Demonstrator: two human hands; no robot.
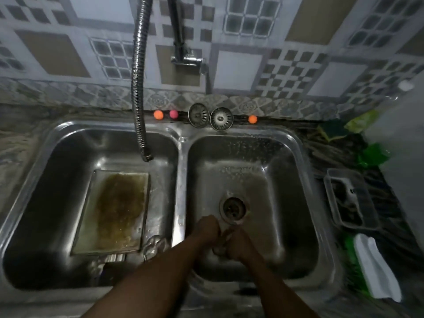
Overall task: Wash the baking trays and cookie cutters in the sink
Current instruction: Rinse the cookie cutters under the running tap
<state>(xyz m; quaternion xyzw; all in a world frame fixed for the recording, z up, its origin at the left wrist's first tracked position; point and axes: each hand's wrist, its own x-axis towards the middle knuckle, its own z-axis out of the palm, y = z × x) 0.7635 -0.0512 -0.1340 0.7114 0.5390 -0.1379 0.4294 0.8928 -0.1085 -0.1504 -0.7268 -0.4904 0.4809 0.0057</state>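
A rectangular baking tray [112, 212] coated in brown residue lies flat in the left sink basin [57, 161]. Metal cookie cutters [156, 245] sit against its near right corner, and another shiny piece [115, 257] shows at its front edge. Both hands are low in the right basin [286, 180], just in front of the drain [232, 208]. My left hand [207, 228] and my right hand [238, 244] have curled fingers and together hold a small metal piece [219, 249] that looks like a cookie cutter. Blur and my fingers hide most of it.
A flexible metal hose [138, 88] hangs over the left basin, below a wall tap [187, 58]. Two drain strainers [210, 115] and small coloured balls [158, 114] line the back ledge. On the right counter are a clear plastic container [351, 200], a green sponge [332, 130] and a white object [376, 267].
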